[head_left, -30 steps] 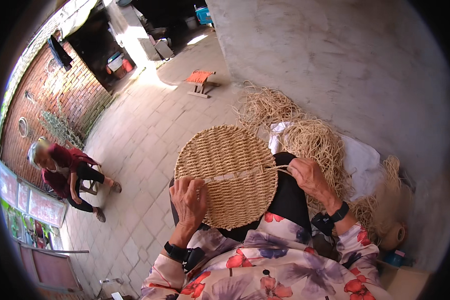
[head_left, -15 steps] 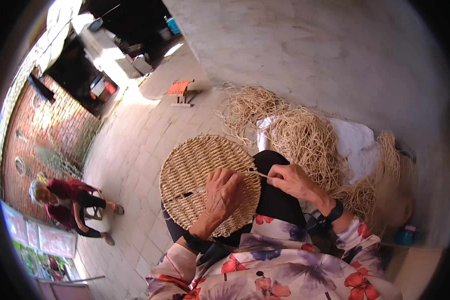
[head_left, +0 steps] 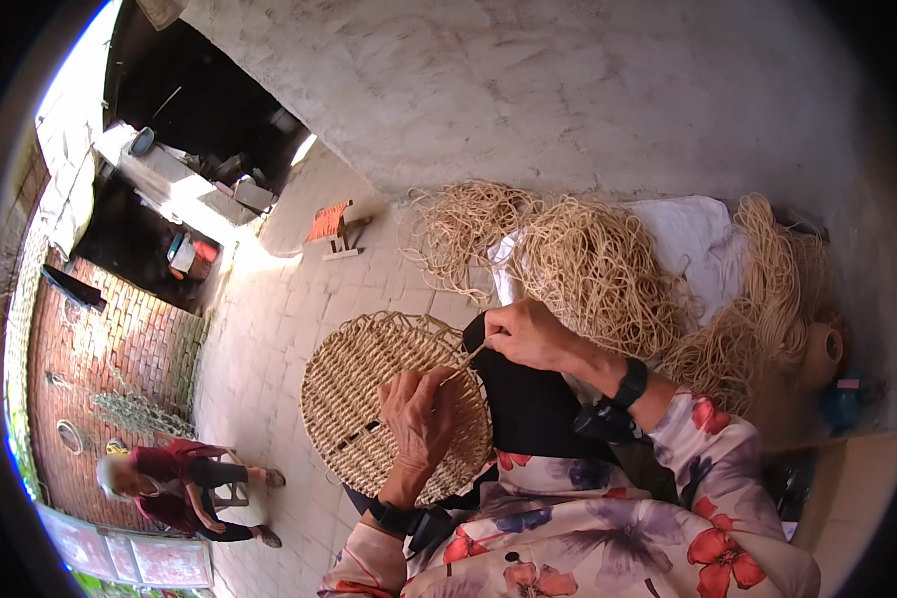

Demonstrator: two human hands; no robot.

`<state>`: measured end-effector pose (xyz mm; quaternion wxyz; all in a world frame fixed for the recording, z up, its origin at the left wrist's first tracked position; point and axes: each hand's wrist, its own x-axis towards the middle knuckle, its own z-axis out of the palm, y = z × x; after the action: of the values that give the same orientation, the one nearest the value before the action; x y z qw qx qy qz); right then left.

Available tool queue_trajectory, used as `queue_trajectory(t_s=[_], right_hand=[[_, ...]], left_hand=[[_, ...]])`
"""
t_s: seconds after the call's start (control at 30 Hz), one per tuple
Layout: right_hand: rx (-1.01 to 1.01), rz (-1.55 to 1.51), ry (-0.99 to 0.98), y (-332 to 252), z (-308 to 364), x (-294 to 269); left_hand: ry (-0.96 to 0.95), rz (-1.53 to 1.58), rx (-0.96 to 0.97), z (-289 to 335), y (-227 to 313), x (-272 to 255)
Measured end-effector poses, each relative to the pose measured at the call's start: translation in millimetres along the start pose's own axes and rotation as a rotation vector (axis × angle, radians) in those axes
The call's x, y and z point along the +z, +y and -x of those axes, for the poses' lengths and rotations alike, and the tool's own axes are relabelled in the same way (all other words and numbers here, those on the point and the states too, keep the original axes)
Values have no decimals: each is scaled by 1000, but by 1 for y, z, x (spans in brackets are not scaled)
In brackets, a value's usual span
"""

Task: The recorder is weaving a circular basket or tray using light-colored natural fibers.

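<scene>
A round woven straw mat [head_left: 344, 379] rests tilted on my lap, with a few dark gaps in its weave near the middle. My left hand [head_left: 417, 417] lies over its right half, fingers bent and closed. Between my two hands runs a short taut straw cord [head_left: 471, 357]. My right hand [head_left: 528, 334], just beyond the mat's right edge, pinches one end of it. The other end goes in at my left fingertips, where the exact grip is partly hidden.
Loose heaps of straw cord [head_left: 598, 269] lie on a white cloth [head_left: 693, 234] along the wall. An orange-topped folding stool [head_left: 331, 225] stands on the paved floor. A person in dark red [head_left: 169, 478] sits at the left. A clay pot [head_left: 823, 351] is at the far right.
My right hand has lifted up and to the left, with the cord now slanting up from the mat. My left hand has shifted slightly down and left. The whole view has turned.
</scene>
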<state>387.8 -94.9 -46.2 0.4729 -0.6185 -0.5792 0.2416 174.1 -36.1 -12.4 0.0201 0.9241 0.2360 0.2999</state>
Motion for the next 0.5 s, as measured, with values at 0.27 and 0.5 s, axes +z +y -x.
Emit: queue_trajectory(t_s=[0.27,0.5], right_hand=[[-232,362,174,-6,-7,48],[-194,139,16,-1,-4,45]], left_hand=[[6,-3,-6,3,-4,1],[19,31,-34,4,-4,0]])
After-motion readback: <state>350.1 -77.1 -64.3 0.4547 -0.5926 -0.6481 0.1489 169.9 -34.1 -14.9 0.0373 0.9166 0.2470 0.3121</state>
